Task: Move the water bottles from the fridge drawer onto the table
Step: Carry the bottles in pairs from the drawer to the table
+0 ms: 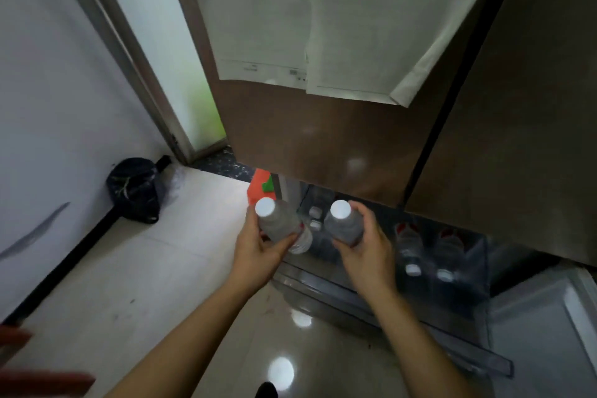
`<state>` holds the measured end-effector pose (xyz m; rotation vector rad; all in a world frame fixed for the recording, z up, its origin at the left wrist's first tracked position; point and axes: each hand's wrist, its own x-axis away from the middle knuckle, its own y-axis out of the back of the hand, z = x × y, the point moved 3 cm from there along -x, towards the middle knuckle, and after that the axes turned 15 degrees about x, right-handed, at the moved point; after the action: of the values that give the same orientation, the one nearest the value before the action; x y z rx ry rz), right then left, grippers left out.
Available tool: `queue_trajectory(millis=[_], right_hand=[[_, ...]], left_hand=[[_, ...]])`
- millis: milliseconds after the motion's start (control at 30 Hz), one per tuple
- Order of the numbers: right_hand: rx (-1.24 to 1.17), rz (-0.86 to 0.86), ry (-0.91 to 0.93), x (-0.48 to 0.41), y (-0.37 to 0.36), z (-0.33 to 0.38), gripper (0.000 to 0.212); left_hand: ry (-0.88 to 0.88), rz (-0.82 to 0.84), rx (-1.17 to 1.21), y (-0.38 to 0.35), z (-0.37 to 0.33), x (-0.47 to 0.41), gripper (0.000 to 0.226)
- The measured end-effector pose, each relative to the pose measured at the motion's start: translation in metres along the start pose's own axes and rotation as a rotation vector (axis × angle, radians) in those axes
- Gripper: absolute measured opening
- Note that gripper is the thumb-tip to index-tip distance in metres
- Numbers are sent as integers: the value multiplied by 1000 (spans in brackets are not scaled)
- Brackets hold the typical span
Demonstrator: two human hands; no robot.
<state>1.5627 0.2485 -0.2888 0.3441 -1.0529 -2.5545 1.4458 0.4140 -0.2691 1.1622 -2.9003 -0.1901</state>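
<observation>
Bottles up: my left hand [258, 247] grips one bottle [281, 224], right hand [365, 245] grips another [344, 224]; I keep both upright and clear the fridge drawer [420, 310].

Left bottle [277, 224], in left fingers [251, 215]: white cap, clear greyish body, red label. Right bottle [347, 229], in right fingers [365, 215]: white cap, clear grey body. Drawer bottles [412, 249], right of right fingers: red-white labels, white caps. Beyond left fingers: orange-red box [256, 187], green mark.
</observation>
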Motion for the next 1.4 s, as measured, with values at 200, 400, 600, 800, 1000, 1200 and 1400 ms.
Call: queue_trajectory(millis=[200,400,600,800,1000,1200,1400], right_hand=[[-12,140,512,-8,-23,100,77],[-106,399,763,51,-97,199,77],[-200,650,942,155,-187,313,73],[-176,852,1132,280,-275,433,79],[-196,1062,1239,378,-340,528,76],[-157,1117,1324,437,-417,594,84],[-196,1166,1381,469,-515,664,83]], left_hand=[[-179,-240,-164,74,-24,28,68],[-149,-500,-197,202,-25,90,67],[-23,-593,-153,354,-15,174,74],[-13,-723,-144,508,-10,272,78],[49,-809,-181,626,-9,344,81],[119,-925,-150,716,13,377,81],[122,-979,-152,822,46,376,98]])
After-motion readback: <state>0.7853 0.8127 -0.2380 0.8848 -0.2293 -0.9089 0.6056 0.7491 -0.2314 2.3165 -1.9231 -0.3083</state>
